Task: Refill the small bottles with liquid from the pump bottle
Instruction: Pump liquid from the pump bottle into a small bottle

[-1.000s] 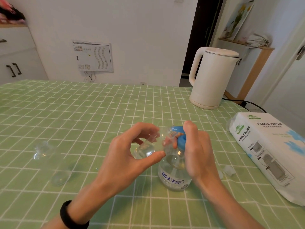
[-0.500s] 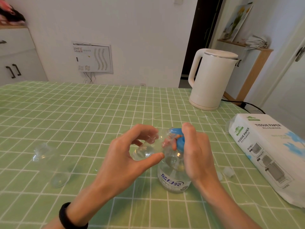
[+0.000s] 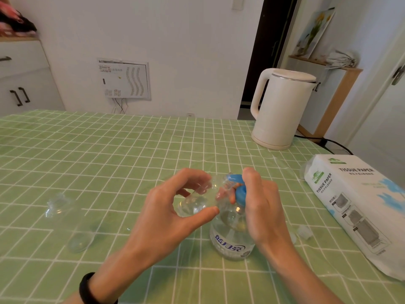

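Observation:
A clear pump bottle (image 3: 230, 242) with a blue pump head (image 3: 237, 187) and a blue-lettered label stands on the green checked tablecloth (image 3: 109, 161). My left hand (image 3: 166, 216) holds a small clear bottle (image 3: 195, 202) tilted, its mouth at the pump's nozzle, fingers and thumb curled round it. My right hand (image 3: 260, 207) wraps the pump head, its fingers on top of the pump. A second small clear bottle (image 3: 65, 218) lies on its side at the left. A small clear cap (image 3: 305, 231) sits to the right of the pump bottle.
A white electric kettle (image 3: 282, 108) stands at the table's back right, its cord trailing off the edge. A pack of tissue paper (image 3: 359, 207) lies along the right edge. White cabinets (image 3: 24, 80) are beyond the table at the left.
Both hands and the bottles hold nearly the same pose; the view has shifted slightly.

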Available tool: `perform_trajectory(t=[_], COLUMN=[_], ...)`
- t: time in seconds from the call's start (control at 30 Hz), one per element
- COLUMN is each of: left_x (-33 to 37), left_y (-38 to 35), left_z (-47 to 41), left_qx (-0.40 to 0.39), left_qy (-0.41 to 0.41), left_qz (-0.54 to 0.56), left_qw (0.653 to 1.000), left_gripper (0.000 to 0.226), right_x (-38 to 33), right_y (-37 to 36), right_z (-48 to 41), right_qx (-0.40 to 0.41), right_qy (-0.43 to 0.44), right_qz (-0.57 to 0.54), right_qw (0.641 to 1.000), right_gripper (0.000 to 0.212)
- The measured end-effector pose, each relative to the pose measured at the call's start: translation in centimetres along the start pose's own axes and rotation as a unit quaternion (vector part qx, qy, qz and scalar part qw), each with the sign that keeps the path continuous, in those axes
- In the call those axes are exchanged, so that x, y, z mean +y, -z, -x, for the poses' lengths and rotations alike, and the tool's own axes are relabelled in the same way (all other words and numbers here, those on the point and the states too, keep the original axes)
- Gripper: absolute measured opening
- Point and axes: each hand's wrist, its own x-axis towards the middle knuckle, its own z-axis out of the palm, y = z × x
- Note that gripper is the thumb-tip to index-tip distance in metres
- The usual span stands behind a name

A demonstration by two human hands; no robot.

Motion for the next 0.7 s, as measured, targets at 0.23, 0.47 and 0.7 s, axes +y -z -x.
perform_trajectory(t=[0.23, 0.47, 0.7], left_x=[-0.04, -0.16, -0.13], left_y=[-0.01, 0.05, 0.02], left_z=[-0.03, 0.01, -0.10], left_qx=[0.004, 0.002, 0.005], left_qy=[-0.001, -0.001, -0.002], left_qz=[0.002, -0.005, -0.002], left_qw=[1.000, 1.000, 1.000], left_gripper=[0.043, 0.043, 0.042], right_x=[0.04, 0.31, 0.25], right_y=[-0.20, 0.09, -0.14], right_z=[-0.03, -0.13, -0.05], right_qx=[-0.006, -0.018, -0.003], right_qy=[0.000, 0.005, 0.007], right_qz=[-0.008, -0.011, -0.008], right_qw=[1.000, 1.000, 1.000], right_gripper=[0.069, 0.069, 0.069])
